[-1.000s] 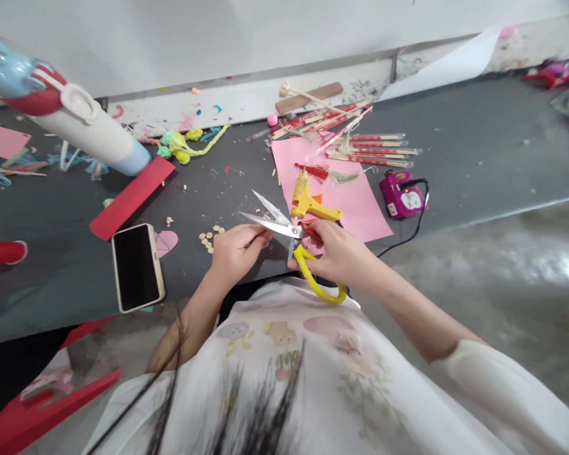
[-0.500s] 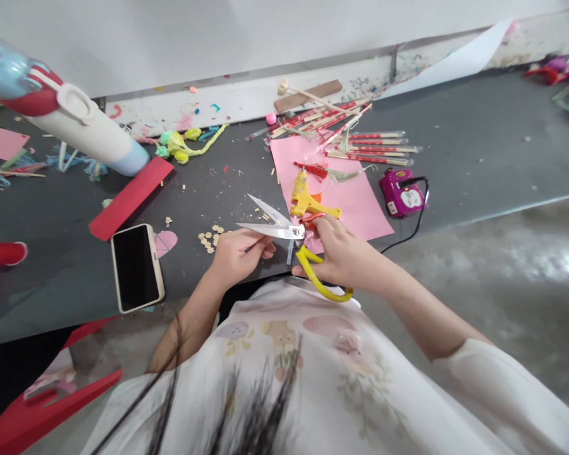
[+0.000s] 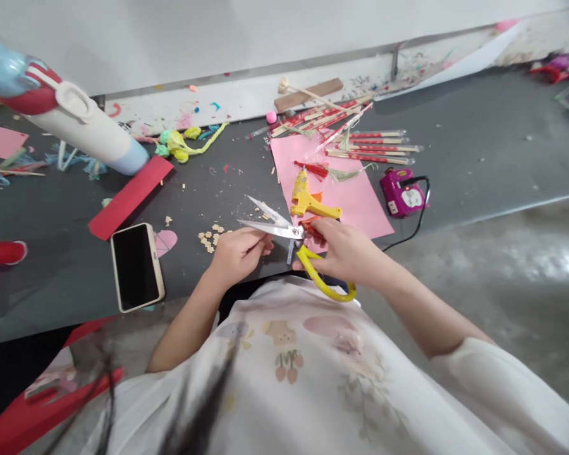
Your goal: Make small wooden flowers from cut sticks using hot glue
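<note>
Head view: the right hand [image 3: 348,256] grips the scissors [image 3: 275,228], its fingers curled through the yellow loops. Most of the near loop shows below the palm, but the far loop is hidden by the knuckles. The blades stand apart, pointing left over the near edge of the table [image 3: 478,158].

The left hand [image 3: 237,253] sits just beside the blades on their near side. Its fingers [image 3: 260,239] are pressed together at the tips, right under the lower blade. Whatever they pinch is too small to make out.

Just beyond the scissors a yellow glue gun [image 3: 308,199] lies on a pink sheet [image 3: 355,196], its near corner covered by the right hand. A purple device [image 3: 401,196] with a black cord lies to the right. Wrapped sticks [image 3: 374,145] lie at the far side.

To the left are pale crumbs [image 3: 211,237], a phone [image 3: 136,265] lying face up and a red strip [image 3: 130,196]. A bottle [image 3: 76,120] is cut off at the frame's left edge. Blurred dark hair hangs across the near clothing.
</note>
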{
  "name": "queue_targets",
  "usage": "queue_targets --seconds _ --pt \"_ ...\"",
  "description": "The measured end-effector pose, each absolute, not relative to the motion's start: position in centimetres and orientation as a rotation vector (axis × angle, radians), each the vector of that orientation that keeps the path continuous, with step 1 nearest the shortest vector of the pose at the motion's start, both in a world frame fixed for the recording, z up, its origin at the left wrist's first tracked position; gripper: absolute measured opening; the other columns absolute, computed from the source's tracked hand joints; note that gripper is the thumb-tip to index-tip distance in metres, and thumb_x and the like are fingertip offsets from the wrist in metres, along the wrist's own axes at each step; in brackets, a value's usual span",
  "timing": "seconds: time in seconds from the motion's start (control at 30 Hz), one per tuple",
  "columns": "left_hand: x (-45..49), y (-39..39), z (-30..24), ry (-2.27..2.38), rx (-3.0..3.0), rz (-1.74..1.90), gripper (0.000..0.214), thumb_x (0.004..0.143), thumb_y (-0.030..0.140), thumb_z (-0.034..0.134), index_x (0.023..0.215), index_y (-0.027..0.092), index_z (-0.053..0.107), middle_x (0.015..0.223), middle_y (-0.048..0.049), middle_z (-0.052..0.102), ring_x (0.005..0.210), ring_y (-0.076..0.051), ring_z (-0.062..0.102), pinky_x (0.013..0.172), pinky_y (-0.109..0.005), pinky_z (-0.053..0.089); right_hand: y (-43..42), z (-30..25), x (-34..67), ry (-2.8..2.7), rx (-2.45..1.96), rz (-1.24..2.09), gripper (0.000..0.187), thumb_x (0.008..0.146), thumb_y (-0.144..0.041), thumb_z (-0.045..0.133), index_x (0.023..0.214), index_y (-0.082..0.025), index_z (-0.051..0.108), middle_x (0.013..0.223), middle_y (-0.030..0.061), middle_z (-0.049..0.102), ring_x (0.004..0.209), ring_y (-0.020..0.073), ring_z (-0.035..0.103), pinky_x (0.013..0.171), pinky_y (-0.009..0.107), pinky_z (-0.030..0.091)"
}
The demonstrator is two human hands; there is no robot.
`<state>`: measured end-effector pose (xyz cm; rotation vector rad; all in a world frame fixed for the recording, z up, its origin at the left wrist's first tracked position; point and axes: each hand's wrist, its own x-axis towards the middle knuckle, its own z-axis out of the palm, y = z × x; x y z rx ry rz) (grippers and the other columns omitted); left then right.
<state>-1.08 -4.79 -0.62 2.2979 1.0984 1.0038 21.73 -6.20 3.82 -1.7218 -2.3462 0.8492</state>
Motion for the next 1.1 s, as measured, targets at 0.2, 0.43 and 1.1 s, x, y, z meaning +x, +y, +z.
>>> queue_targets --seconds 0.2,0.43,1.1 --pt "-0.9 -4.8 -0.5 1.137 2.347 0.972 0.030 0.092 0.016 0.051 0.067 0.018 0.067 0.068 0.0021 0.074 0.064 -0.008 0.069 0.060 -0.017 0.049 -6.0 3.6 21.7 -2.314 -1.779 0.896 0.043 0.072 -0.057 0.066 0.074 -0.023 0.039 0.080 0.0036 0.059 0.074 0.0203 0.057 0.060 0.028 0.034" --pt "-0.4 -5.1 -1.1 1.318 2.468 1.091 0.016 0.092 0.021 0.056 0.089 0.016 0.071 0.073 -0.0004 0.075 0.068 -0.011 0.070 0.062 -0.019 0.049 -6.4 3.5 21.4 -2.180 -1.803 1.049 0.042 0.075 -0.056 0.064 0.073 -0.023 0.039 0.076 0.0017 0.057 0.070 0.0184 0.055 0.061 0.029 0.038" --pt "-0.6 -5.0 0.1 1.234 2.048 0.871 0.030 0.094 0.023 0.050 0.074 0.018 0.071 0.065 0.0019 0.074 0.059 -0.009 0.069 0.060 -0.018 0.052 -7.1 3.2 21.6 -2.175 -1.604 1.022 0.048 0.074 -0.063 0.065 0.088 -0.021 0.046 0.096 0.0103 0.059 0.091 0.0270 0.059 0.080 0.041 0.050"
